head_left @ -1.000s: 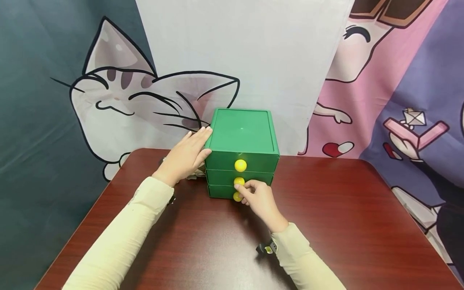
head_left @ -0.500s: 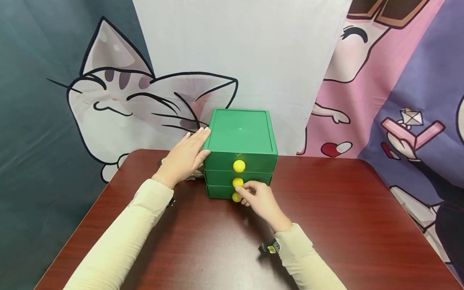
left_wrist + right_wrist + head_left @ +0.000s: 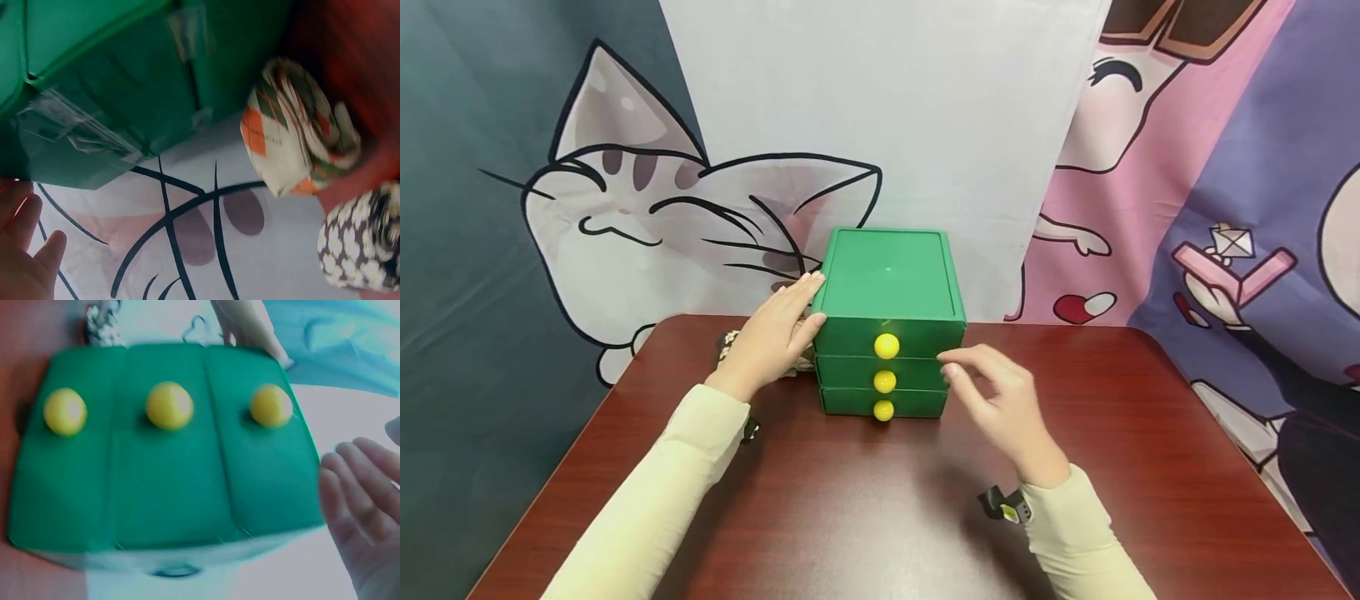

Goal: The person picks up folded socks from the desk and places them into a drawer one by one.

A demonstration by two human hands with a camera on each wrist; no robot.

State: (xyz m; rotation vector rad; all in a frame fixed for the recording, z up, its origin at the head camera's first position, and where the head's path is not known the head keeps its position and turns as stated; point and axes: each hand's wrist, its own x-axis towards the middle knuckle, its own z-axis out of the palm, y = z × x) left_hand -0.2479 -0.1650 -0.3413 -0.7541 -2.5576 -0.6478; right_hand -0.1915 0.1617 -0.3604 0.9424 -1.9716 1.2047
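Observation:
A green three-drawer box (image 3: 891, 275) stands at the back of the table, each drawer front bearing a round yellow knob (image 3: 884, 381). All three drawers sit flush. My left hand (image 3: 769, 340) lies with straight fingers against the box's upper left edge. Just off the box's front right corner is my right hand (image 3: 997, 403), its fingers loosely bent and nothing between them. In the right wrist view, the fingers (image 3: 359, 487) are beside the top drawer, apart from the knobs.
Behind my left hand, beside the box, are a rolled checked cloth (image 3: 294, 134) and a rolled dark cloth with white flowers (image 3: 362, 240). The reddish-brown table (image 3: 865, 508) reaches back to a printed cartoon curtain (image 3: 955, 117).
My right hand has let go of the lower yellow knobs and moved right, off the drawer fronts. The left hand stays at the box's edge. The head view has shifted slightly.

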